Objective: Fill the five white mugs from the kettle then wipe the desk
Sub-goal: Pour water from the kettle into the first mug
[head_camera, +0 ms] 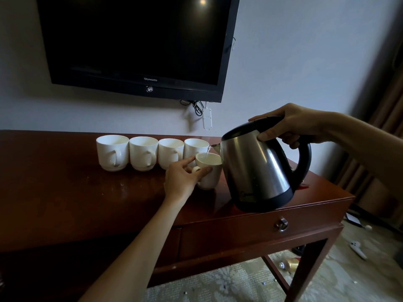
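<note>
The right hand point(298, 125) grasps the black handle of the steel kettle point(259, 168), tilted above the right end of the bench point(65, 192), and a thin stream of water falls from its spout into the fifth mug point(209, 173). The left hand point(181, 179) steadies that mug, thumb and fingers point(204, 170) pinching its handle. Behind it, four white mugs point(150, 153) stand in a row, side by side, along the back edge of the bench, below the wall television point(135, 44).
</note>
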Tool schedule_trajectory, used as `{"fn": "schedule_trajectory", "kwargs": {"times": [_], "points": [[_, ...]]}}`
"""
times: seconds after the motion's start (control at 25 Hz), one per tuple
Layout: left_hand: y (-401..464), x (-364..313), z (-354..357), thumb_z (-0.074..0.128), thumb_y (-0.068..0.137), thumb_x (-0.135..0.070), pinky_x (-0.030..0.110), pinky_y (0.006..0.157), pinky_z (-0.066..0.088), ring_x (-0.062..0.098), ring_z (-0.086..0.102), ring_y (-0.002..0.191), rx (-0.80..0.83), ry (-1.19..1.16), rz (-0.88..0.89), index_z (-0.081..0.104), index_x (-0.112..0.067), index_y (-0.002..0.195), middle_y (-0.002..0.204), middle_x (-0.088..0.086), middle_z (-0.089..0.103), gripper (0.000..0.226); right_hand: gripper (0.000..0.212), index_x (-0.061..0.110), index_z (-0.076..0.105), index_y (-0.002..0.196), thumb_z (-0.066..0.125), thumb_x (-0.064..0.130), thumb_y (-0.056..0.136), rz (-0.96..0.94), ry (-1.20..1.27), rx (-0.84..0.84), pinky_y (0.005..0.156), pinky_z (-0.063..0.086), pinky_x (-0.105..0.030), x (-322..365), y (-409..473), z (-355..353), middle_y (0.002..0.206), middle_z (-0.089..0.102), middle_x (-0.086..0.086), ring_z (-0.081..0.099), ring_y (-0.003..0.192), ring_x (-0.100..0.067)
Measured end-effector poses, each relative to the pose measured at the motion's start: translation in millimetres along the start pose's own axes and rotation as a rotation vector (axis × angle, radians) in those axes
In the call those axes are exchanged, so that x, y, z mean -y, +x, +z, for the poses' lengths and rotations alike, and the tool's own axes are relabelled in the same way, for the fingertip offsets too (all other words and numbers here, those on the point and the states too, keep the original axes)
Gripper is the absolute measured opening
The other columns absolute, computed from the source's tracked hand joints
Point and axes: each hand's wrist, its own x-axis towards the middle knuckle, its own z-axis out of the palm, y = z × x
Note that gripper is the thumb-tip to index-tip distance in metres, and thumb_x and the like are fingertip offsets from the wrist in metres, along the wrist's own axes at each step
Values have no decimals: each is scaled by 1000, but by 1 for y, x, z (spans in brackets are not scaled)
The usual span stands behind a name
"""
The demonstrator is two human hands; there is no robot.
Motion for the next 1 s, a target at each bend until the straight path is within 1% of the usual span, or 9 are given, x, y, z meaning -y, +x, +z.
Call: {"fn": "schedule_trajectory", "kwargs": {"times": [0.08, 0.12, 0.24, 0.28, 0.48, 0.6, 0.76, 0.88, 1.0], "points": [[0, 0, 0, 90, 69, -49, 55, 81, 59, 17, 73, 69, -2, 6, -6, 72, -23, 129, 54, -11, 66, 68, 57, 32, 77, 120, 87, 21, 65, -1, -2, 4, 43, 32, -25, 0, 0, 0, 67, 30, -5, 29, 49, -14], [-1, -1, 0, 90, 68, -51, 54, 81, 59, 17, 73, 69, -1, 3, -12, 72, -23, 129, 54, -10, 67, 70, 58, 32, 77, 120, 87, 21, 64, -1, -1, 5, 43, 32, -25, 1, 0, 0, 68, 30, -6, 29, 49, -14], [-2, -3, -1, 79, 55, -72, 55, 79, 59, 18, 74, 67, 3, -7, -5, 72, -26, 129, 57, -5, 68, 87, 58, 32, 77, 120, 87, 21, 64, 3, -5, -1, 43, 33, -25, 2, -1, 1, 66, 30, -5, 29, 48, -14], [-2, -3, -1, 76, 53, -76, 55, 78, 59, 19, 74, 67, 7, -8, 1, 72, -27, 129, 57, -3, 68, 91, 57, 32, 77, 120, 87, 21, 64, 4, -5, -2, 43, 33, -25, 2, -1, 1, 65, 30, -4, 29, 47, -14], [-1, -4, -1, 72, 50, -81, 56, 77, 59, 17, 67, 67, -8, 20, 7, 72, -29, 126, 57, -6, 61, 92, 49, 30, 76, 120, 84, 14, 75, 7, -4, -12, 43, 31, -24, 4, -1, 3, 55, 30, 3, 27, 45, -12], [-3, -7, -2, 71, 48, -82, 53, 81, 59, 16, 66, 73, -14, 31, 3, 72, -29, 127, 65, -9, 64, 95, 50, 29, 76, 122, 83, 14, 76, 6, -6, -13, 42, 31, -23, 3, -1, 2, 53, 30, 4, 28, 43, -11], [-5, -8, -2, 71, 48, -83, 52, 85, 60, 22, 73, 90, -31, 31, -1, 72, -28, 127, 85, 0, 75, 97, 50, 29, 75, 123, 83, 13, 76, 4, 23, -15, 41, 31, -22, -1, -2, 1, 55, 28, 3, 27, 43, -11], [-5, -8, -1, 70, 49, -83, 51, 85, 60, 21, 73, 94, -35, 45, 16, 72, -26, 127, 91, 1, 77, 96, 56, 29, 74, 125, 85, 16, 72, -18, 58, -44, 40, 33, -23, -13, -5, -3, 61, 29, -1, 29, 44, -12], [-6, -10, -2, 72, 47, -79, 48, 84, 60, 19, 72, 91, -40, 38, -4, 73, -24, 126, 85, -3, 75, 96, 72, 26, 71, 131, 88, 19, 62, -101, 163, -165, 40, 33, -23, -40, -12, 8, 57, 34, 1, 31, 44, -13]]}}
